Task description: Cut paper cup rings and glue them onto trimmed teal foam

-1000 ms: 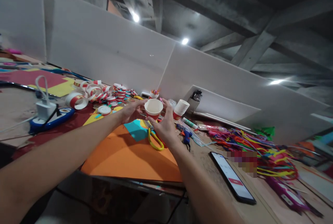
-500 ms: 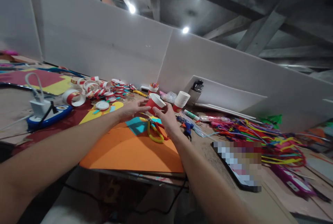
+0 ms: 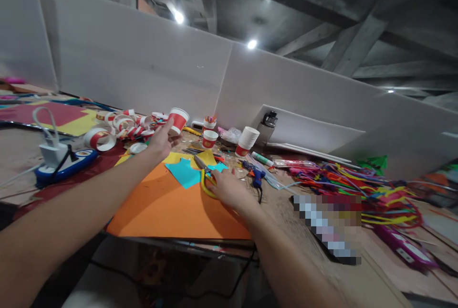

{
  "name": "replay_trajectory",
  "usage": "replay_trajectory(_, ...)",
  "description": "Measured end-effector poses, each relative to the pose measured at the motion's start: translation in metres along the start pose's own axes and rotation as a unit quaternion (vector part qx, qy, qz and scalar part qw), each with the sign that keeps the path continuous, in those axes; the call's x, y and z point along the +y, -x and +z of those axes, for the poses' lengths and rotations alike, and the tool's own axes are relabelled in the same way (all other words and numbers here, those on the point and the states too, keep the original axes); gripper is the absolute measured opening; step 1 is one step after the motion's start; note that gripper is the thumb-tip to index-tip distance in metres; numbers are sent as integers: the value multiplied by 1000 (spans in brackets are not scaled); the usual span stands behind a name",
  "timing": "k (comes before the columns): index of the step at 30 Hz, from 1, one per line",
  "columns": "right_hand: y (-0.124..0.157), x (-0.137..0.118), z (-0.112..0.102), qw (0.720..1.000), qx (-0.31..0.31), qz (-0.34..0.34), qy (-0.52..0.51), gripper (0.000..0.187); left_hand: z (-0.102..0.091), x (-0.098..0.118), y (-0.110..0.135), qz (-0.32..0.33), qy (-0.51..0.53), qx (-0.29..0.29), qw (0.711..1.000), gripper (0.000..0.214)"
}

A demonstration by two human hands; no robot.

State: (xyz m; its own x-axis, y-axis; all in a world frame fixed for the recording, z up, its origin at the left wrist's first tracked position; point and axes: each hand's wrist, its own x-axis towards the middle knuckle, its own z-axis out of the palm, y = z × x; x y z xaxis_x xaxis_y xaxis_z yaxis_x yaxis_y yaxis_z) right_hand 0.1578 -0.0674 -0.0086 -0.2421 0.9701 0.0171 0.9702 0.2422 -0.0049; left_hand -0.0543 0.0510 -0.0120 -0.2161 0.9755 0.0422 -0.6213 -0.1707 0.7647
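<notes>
My left hand (image 3: pixel 163 142) is closed round a red and white paper cup (image 3: pixel 178 120), lifted and tilted above the left-middle of the table. Lower down, my right hand (image 3: pixel 229 185) has its fingers on the handles of a pair of scissors (image 3: pixel 205 174). One yellow handle loop shows, and the blades point away from me. Under the scissors lie a cyan paper piece (image 3: pixel 184 173), yellow paper (image 3: pixel 207 156) and a large orange sheet (image 3: pixel 161 210). Another paper cup (image 3: pixel 209 140) stands just beyond them.
A stack of cups (image 3: pixel 247 141), a dark bottle (image 3: pixel 268 126) and a blue glue gun (image 3: pixel 256 174) are right of centre. Cut cup rings (image 3: pixel 100 139) and a blue power strip (image 3: pixel 67 164) lie left. Colourful pipe cleaners (image 3: pixel 332 179) and a phone-like slab (image 3: pixel 324 231) are right.
Both hands were around the cup. My left hand has carried it left and up, while my right hand has let go and come down onto the scissors.
</notes>
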Motion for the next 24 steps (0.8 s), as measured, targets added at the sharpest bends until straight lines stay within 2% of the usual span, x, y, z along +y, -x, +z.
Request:
replay_trajectory(5, -4, 1, 0, 999, -4, 16, -44, 31, -1, 7, -6, -6, 35, 16, 999, 40)
replay_trajectory(9, -7, 8, -1, 989, 21, 43, -142, 43, 0, 7, -5, -6, 32, 18, 999, 38)
replay_trajectory(13, -15, 14, 1, 970, 64, 24, -234, 61, 1, 6, -3, -9, 23, 6, 1000, 38)
replay_trajectory(15, -20, 16, 3, 944, 90, 1, -318, 63, 1, 6, -2, -16, 24, 1, 1000, 38)
replay_trajectory(18, -25, 16, 4, 881, 157, -46, -444, 62, 2, 5, -1, -33, 37, 8, 999, 37)
replay_trajectory(21, -26, 12, 2, 820, 215, -95, -521, 66, 3, 5, 0, -45, 45, 8, 998, 37)
replay_trajectory(24, -24, 8, -2, 769, 251, -107, -578, 69, 2, 3, 0, -41, 55, -3, 998, 38)
